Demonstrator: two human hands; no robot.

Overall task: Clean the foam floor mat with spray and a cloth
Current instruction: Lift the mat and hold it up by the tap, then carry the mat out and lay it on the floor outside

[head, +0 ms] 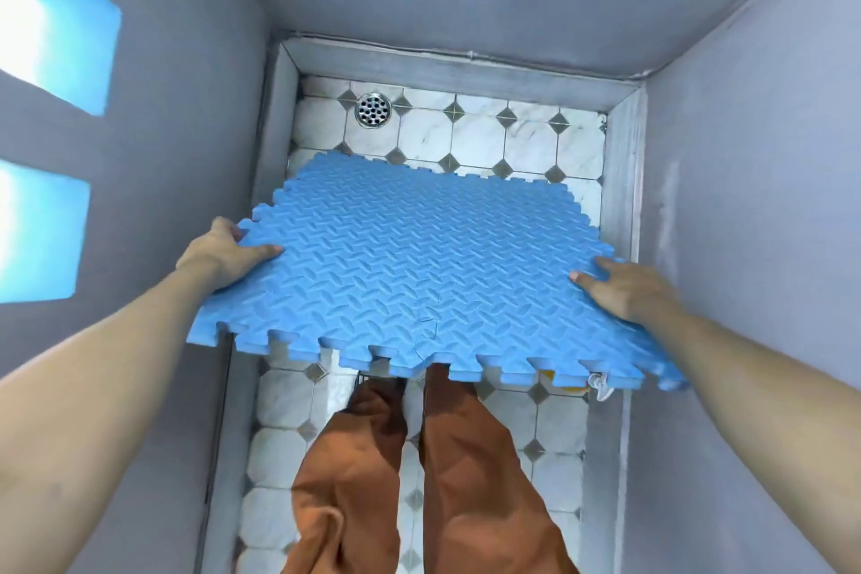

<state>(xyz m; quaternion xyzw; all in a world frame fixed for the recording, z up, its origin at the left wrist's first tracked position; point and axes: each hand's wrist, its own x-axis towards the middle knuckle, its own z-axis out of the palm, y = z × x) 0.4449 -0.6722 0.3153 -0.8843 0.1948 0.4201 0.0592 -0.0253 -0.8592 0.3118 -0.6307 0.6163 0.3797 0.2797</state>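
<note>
The blue foam mat is up off the floor, held out roughly flat in front of the person, its far edge dipping toward the tiled floor near the drain. It spreads evenly both ways, so neither hand is nearer. The left hand grips the left edge, thumb on top and fingers curled underneath. The right hand clamps the right edge the same way, with its thumb on top. Next, I'd say, the mat goes down flat between the narrow grey walls. Something yellow peeks out beneath the near-right corner; what it is, I can't tell.
</note>
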